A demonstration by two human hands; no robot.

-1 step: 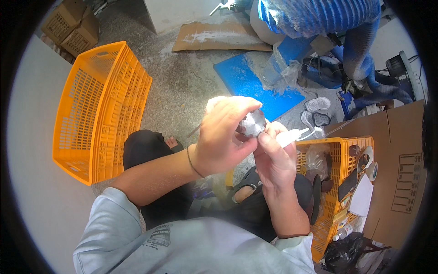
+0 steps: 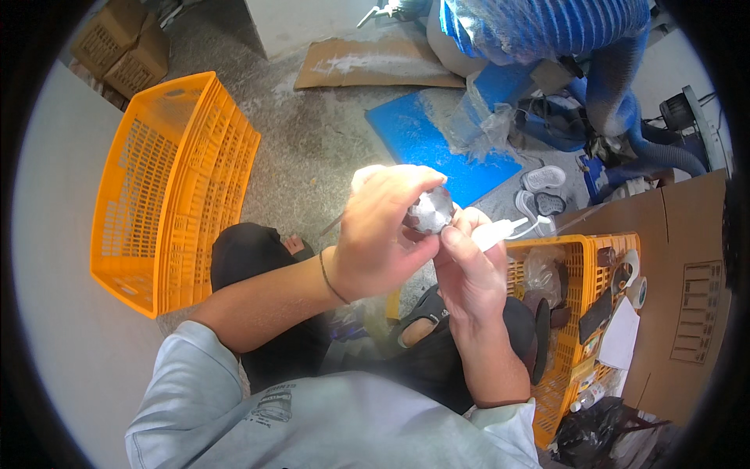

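Note:
My left hand (image 2: 391, 223) grips a faceted silver-grey, roughly ball-shaped piece (image 2: 431, 209) between thumb and fingers. Close beside it, my right hand (image 2: 475, 266) is curled round a small white squeeze bottle (image 2: 492, 234) with a thin nozzle. The nozzle points right, away from the faceted piece, and a cap seems to hang from it by a curved strap. My right thumb tip and forefinger come up to the piece's lower right side; whether they press on it I cannot tell. Fingers hide part of both things.
Stacked orange crates (image 2: 168, 195) stand at the left. Another orange crate (image 2: 574, 258), holding bags and scraps, is beside my right knee, by a large cardboard box (image 2: 680, 258). Ahead lie a blue board (image 2: 437, 144), a cardboard sheet (image 2: 375, 64), shoes (image 2: 544, 179) and a blue hose (image 2: 613, 94).

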